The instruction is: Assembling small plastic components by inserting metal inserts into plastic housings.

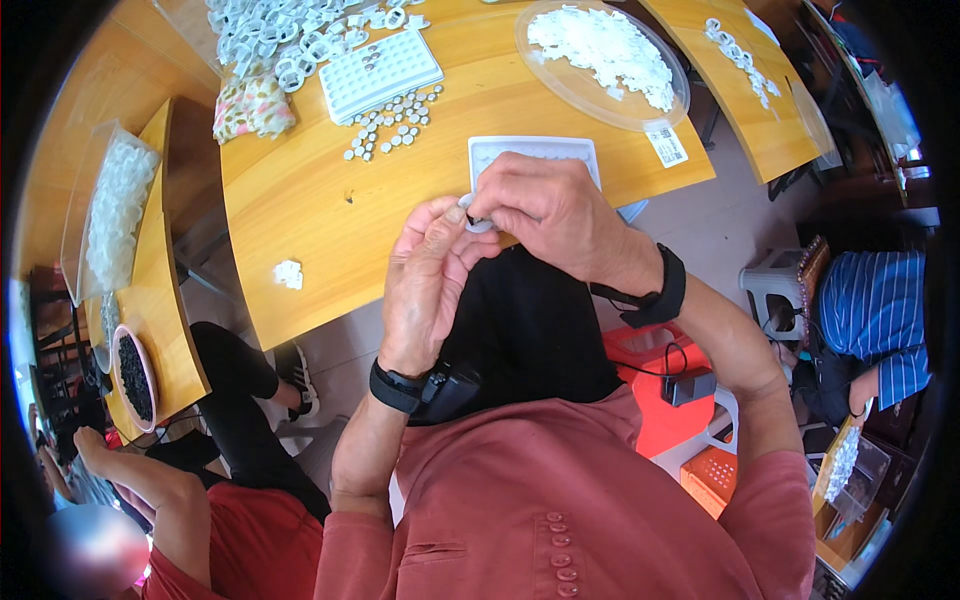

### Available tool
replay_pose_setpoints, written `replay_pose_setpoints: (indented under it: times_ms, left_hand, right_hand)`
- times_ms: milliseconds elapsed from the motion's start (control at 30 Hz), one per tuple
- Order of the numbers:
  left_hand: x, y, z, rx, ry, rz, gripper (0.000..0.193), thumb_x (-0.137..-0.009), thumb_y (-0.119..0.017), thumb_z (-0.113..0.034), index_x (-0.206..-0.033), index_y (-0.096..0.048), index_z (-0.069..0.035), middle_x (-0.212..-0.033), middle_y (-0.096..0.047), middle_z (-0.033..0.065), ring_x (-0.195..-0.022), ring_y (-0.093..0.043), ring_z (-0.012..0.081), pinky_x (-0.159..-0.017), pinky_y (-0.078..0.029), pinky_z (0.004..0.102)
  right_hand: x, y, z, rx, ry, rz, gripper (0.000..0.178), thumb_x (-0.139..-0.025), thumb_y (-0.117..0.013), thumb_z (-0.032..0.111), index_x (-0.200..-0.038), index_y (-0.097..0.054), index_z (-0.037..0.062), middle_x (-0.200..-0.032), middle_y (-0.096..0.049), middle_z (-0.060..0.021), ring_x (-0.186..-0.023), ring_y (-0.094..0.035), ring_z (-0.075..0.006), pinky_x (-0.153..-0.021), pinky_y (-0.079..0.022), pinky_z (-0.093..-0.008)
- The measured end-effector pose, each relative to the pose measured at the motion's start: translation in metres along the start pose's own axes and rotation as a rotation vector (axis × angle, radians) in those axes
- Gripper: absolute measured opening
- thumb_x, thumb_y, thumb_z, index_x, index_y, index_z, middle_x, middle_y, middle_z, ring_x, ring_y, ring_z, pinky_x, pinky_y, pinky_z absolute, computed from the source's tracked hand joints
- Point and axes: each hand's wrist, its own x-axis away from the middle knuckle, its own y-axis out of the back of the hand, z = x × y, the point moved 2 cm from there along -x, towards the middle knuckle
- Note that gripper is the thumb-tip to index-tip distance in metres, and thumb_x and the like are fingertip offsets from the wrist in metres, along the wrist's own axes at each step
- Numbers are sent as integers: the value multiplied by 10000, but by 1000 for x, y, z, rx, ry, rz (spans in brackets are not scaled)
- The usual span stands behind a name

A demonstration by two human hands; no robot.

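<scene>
Near the table's front edge, my left hand (422,275) pinches a small white round plastic part (480,227) between thumb and fingers. My right hand (548,212) meets it from the other side, its fingertips closed at a small dark piece (473,219) on that part. The right fingers partly hide the dark piece, so its kind cannot be told. Just beyond my hands lies a white tray (532,148), partly covered by the right hand. Both wrists wear black straps.
Farther left are a white holed tray (385,78), loose silver discs (400,122), white ring parts (290,45) and a patterned pouch (252,108). A round dish (680,95) bears white pieces at far right. Small white pieces (288,275) lie left. Co-workers sit on both sides.
</scene>
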Motion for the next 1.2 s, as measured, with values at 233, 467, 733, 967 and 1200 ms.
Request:
replay_pose_setpoints:
  times_ms: [233,467,733,967,1200]
  left_hand:
    - [1,-1,-1,-70,7,51,153,-941,-514,-111,-1046,-550,-6,-911,-634,104,-821,-636,183,-749,-534,312]
    - [2,-3,2,-118,-5,47,133,-935,-516,-81,-1038,-549,-4,-926,-627,106,-821,-633,178,-749,-535,310]
    - [2,-3,2,-119,-14,45,152,-939,-513,-99,-1045,-554,2,-940,-628,121,-833,-635,183,-753,-537,312]
    - [0,3,-1,-29,30,42,185,-949,-499,-122,-1065,-550,13,-956,-633,136,-847,-639,193,-752,-538,320]
    - [0,1,0,-61,-2,96,182,-950,-498,-121,-1062,-549,13,-958,-634,126,-846,-639,181,-744,-542,314]
  right_hand:
    - [0,4,-21,-476,-441,159,72,-759,-642,5,-829,-654,-7,-745,-661,-43,-713,-614,-88,-658,-482,-222]
    - [3,5,-28,-468,-404,217,65,-804,-665,11,-860,-632,10,-780,-611,2,-722,-556,-50,-641,-460,-207]
    - [-7,7,-17,-409,-565,279,103,-840,-655,86,-874,-618,-3,-701,-604,-1,-635,-576,-47,-562,-451,-190]
    - [-8,8,-26,-440,-520,322,129,-833,-639,57,-946,-642,-4,-709,-612,-4,-629,-578,-46,-576,-458,-191]
    - [-8,9,-14,-365,-453,291,129,-825,-639,53,-929,-642,-23,-715,-634,-22,-619,-590,-48,-560,-469,-187]
